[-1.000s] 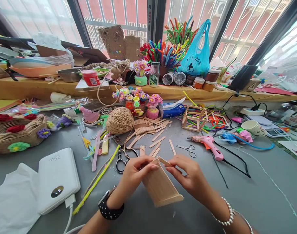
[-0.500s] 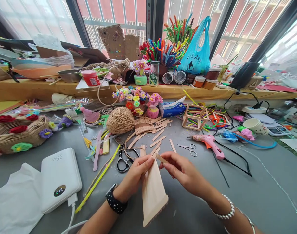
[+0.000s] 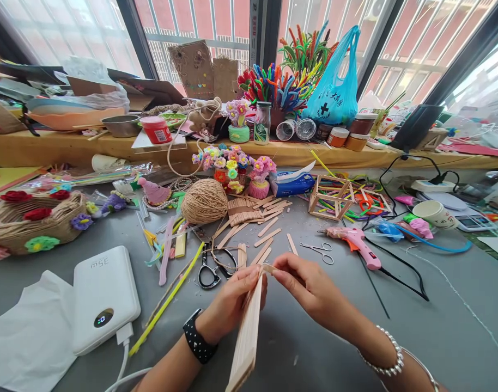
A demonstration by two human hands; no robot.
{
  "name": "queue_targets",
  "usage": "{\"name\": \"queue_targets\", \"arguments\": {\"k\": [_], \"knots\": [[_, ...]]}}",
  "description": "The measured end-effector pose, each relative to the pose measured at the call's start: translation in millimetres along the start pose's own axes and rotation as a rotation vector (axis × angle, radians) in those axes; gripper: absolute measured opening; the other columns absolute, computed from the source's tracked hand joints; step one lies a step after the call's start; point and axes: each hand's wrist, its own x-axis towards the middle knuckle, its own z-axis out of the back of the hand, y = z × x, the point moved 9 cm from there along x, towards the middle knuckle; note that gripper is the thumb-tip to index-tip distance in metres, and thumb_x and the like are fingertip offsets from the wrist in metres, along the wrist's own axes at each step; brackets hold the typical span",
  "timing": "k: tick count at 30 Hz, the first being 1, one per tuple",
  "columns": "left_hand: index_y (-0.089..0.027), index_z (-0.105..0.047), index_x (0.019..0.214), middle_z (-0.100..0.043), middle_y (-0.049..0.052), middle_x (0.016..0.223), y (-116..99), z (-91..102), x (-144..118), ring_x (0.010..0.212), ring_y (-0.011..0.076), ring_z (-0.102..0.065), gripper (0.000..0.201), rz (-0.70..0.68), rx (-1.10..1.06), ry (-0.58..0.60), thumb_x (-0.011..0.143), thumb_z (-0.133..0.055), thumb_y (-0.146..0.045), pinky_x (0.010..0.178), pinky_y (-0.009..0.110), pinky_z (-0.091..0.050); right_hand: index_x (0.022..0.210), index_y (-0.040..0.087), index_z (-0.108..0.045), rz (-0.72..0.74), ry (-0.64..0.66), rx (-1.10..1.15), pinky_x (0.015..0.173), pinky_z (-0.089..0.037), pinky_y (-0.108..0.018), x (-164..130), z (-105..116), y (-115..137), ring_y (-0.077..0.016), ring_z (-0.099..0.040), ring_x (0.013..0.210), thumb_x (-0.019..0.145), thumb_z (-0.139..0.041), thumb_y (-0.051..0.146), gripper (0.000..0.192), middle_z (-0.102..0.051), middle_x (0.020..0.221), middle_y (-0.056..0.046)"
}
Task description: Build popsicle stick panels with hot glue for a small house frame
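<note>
My left hand [image 3: 236, 292] is closed around the far end of a panel of popsicle sticks [image 3: 246, 337], which is tipped nearly edge-on and slants toward me. Between the thumb and fingers of my right hand [image 3: 304, 283] is a single popsicle stick [image 3: 268, 269]; its left end meets the panel's far end by my left thumb. Just beyond my hands lie loose popsicle sticks [image 3: 267, 237]. Black-handled scissors [image 3: 209, 276] rest left of my left hand, and small silver scissors [image 3: 320, 251] lie beyond my right hand.
A pink glue gun [image 3: 357, 243] with a black cord lies to the right. On the left are a white power bank [image 3: 105, 299] and a flower-trimmed basket [image 3: 36, 231]. A twine ball [image 3: 204, 201] and a stick frame [image 3: 331, 197] stand further back, below a cluttered ledge [image 3: 151, 151].
The panel has turned from showing its broad face to nearly edge-on, its near end swinging left. The stick in my right hand has swung closer to level at the panel's far end.
</note>
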Motion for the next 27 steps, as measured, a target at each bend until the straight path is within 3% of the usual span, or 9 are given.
{"name": "queue_targets", "arguments": {"k": [4, 8, 14, 19, 27], "knots": [[-0.016, -0.047, 0.054, -0.038, -0.006, 0.042, -5.9, 14.1, -0.3, 0.037, 0.0053, -0.029, 0.037, -0.107, 0.09, -0.094, 0.068, -0.06, -0.048, 0.04, 0.02, -0.022, 0.081, 0.018, -0.051, -0.042, -0.101, 0.172, 0.054, -0.038, -0.021, 1.1, -4.0, -3.8, -0.0094, -0.045, 0.06, 0.086, -0.04, 0.029, 0.016, -0.052, 0.068, 0.002], [-0.015, -0.058, 0.06, -0.047, -0.002, 0.053, -29.3, 21.7, -10.3, 0.047, 0.0086, -0.038, 0.033, -0.28, 0.443, -0.208, 0.071, -0.057, -0.046, 0.045, 0.02, -0.027, 0.08, 0.018, -0.051, -0.071, -0.176, 0.308, 0.054, -0.039, -0.021, -3.7, -9.5, -9.9, -0.01, -0.047, 0.061, 0.085, -0.043, 0.034, 0.019, -0.052, 0.069, 0.001], [-0.02, -0.067, 0.066, -0.06, 0.002, 0.056, -71.4, 1.9, -32.5, 0.051, 0.0143, -0.048, 0.014, -0.586, 0.986, -0.315, 0.073, -0.058, -0.028, 0.051, 0.024, -0.034, 0.079, 0.018, -0.052, -0.124, -0.201, 0.343, 0.05, -0.039, -0.019, -10.4, -9.8, -16.4, -0.0092, -0.049, 0.058, 0.084, -0.044, 0.037, 0.022, -0.053, 0.067, 0.001], [-0.024, -0.068, 0.073, -0.064, 0.002, 0.058, -81.8, -18.1, -46.6, 0.053, 0.0157, -0.052, 0.013, -0.863, 1.327, -0.33, 0.071, -0.058, -0.016, 0.055, 0.025, -0.038, 0.08, 0.018, -0.053, -0.057, -0.229, 0.248, 0.052, -0.04, -0.019, -10.8, -2.9, -11.9, -0.0093, -0.05, 0.06, 0.085, -0.043, 0.032, 0.017, -0.055, 0.068, 0.001], [-0.023, -0.065, 0.076, -0.064, 0.002, 0.059, -80.5, -27.5, -49.6, 0.051, 0.015, -0.054, 0.014, -0.892, 1.332, -0.299, 0.073, -0.055, -0.013, 0.054, 0.024, -0.04, 0.079, 0.019, -0.052, -0.017, -0.261, 0.166, 0.047, -0.036, -0.019, -13.7, 3.4, -6.1, -0.0089, -0.047, 0.054, 0.085, -0.043, 0.03, 0.016, -0.053, 0.064, 0.001]]}}
